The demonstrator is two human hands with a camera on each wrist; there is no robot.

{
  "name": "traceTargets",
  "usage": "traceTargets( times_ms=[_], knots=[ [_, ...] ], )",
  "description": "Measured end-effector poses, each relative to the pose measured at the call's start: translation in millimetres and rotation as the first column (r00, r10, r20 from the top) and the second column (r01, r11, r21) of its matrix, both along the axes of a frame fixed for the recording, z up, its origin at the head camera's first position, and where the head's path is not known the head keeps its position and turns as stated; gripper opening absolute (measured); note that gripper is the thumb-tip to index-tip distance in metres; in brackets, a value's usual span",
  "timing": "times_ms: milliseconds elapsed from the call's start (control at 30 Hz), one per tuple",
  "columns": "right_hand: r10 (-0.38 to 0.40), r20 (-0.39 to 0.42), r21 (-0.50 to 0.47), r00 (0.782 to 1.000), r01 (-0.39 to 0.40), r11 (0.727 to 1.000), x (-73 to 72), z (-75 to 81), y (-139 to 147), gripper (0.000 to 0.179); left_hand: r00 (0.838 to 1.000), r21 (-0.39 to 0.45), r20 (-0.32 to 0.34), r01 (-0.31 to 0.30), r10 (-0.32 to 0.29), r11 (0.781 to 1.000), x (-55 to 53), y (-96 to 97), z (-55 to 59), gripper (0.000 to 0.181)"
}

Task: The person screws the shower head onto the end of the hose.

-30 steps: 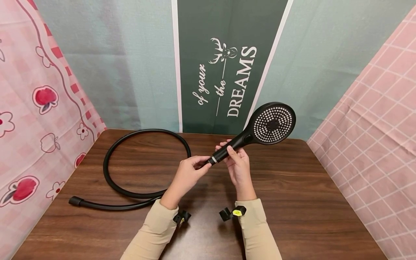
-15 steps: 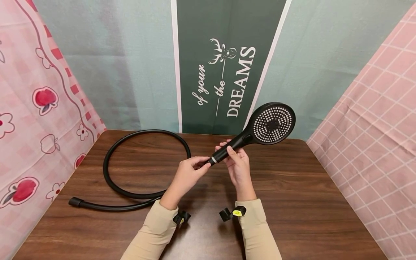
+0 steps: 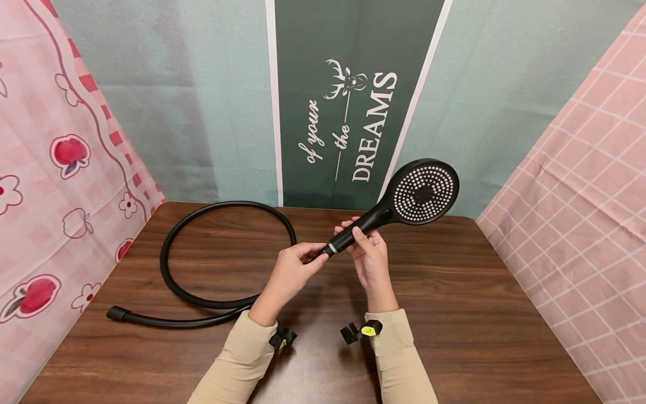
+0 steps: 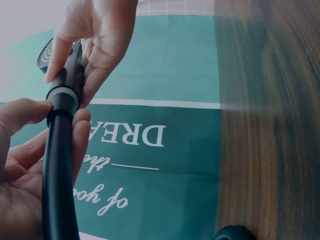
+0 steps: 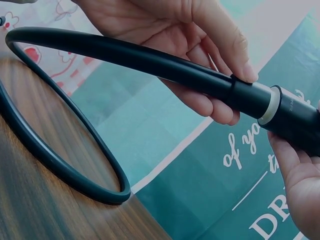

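Observation:
A black handheld shower head [image 3: 421,193] with pale nozzles facing up is raised above the table, tilted toward the upper right. My right hand [image 3: 370,258] grips its handle, thumb on top and fingers behind. At the handle's lower end, my left hand [image 3: 298,266] pinches the connector nut of a black shower hose [image 3: 171,280]. A light grey ring [image 5: 271,106] shows between nut and handle in the right wrist view. In the left wrist view the hose [image 4: 59,175] runs straight out from the handle, with the left thumb on the nut.
The hose loops over the left of the brown wooden table [image 3: 454,314], its free end fitting [image 3: 117,313] lying near the left edge. Patterned pink cloths [image 3: 40,168] hang at both sides, and a green cloth with lettering [image 3: 353,33] hangs behind.

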State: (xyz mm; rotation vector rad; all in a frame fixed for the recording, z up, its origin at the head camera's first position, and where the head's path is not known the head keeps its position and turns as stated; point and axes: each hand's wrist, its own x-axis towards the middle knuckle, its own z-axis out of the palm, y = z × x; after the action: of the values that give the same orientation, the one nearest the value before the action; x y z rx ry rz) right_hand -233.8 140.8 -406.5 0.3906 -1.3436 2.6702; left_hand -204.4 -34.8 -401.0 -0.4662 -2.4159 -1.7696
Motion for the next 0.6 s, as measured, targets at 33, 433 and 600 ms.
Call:
traceTargets(
  times_ms=[33, 433, 600],
  knots=[
    [0.001, -0.001, 0.001, 1.0, -0.001, 1.0, 0.1, -0.1, 0.2, 0.025, 1.0, 0.0, 0.002, 0.001, -0.001, 1.0, 0.1, -0.1, 0.2, 0.024],
    [0.006, 0.001, 0.0, 1.0, -0.006, 1.0, 0.8, 0.4, 0.7, 0.027, 0.998, -0.003, 0.056, 0.012, -0.012, 1.0, 0.2, -1.7, 2.4, 0.029],
    [0.012, -0.005, 0.004, 1.0, -0.012, 1.0, 1.0, 0.4, 0.9, 0.023, 0.999, -0.013, 0.042, 0.025, -0.024, 1.0, 0.2, -1.1, 2.4, 0.027]
  ],
)
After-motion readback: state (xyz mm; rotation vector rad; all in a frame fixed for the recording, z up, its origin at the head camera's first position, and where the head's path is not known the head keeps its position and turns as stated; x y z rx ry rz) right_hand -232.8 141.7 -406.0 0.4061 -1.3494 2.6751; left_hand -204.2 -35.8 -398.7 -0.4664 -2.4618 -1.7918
